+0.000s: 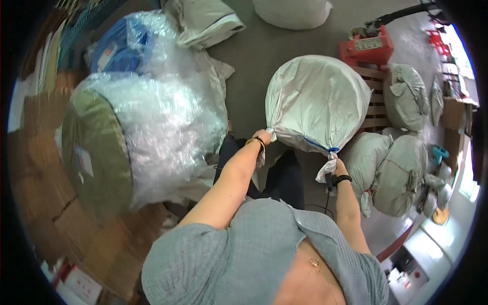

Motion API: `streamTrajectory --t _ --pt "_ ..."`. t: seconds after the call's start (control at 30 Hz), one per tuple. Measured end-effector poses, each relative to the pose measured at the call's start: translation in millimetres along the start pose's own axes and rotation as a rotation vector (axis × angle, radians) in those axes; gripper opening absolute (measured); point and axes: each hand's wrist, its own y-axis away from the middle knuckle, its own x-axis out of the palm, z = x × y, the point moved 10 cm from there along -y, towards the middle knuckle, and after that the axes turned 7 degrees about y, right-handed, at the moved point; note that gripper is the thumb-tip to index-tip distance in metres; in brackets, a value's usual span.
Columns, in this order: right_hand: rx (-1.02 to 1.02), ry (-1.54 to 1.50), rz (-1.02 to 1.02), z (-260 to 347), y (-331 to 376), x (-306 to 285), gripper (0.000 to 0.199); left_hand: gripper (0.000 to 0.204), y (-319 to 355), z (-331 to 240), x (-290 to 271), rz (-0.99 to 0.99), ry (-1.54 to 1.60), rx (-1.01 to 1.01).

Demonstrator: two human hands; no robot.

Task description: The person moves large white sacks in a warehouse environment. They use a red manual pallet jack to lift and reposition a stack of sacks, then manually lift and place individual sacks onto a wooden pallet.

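A large, full white woven sack (317,96) bulges out in front of my legs. My left hand (263,136) is closed around a gathered corner at its near left. At the near right, my right hand (337,166) grips the sack's bunched neck, just below a blue tie (325,147) cinched around the cloth. A loose white end of the sack hangs beside the right hand. Some dark object (329,182) shows next to that wrist; I cannot make out what it is.
On the left sits a big clear-plastic-wrapped bundle (168,122) with an olive end, near stacked cardboard (40,147). Several filled sacks (401,173) crowd the right, by a slatted wooden pallet (373,96) and a red pallet jack (367,48). Another white sack (292,11) lies ahead.
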Motion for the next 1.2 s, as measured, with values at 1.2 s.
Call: streamTrajectory --t 1.2 --pt "-0.301 1.109 0.098 -38.6 59.7 186.4 0.052 0.052 35.5 191.3 -123.3 -0.014 -0.317 -0.225"
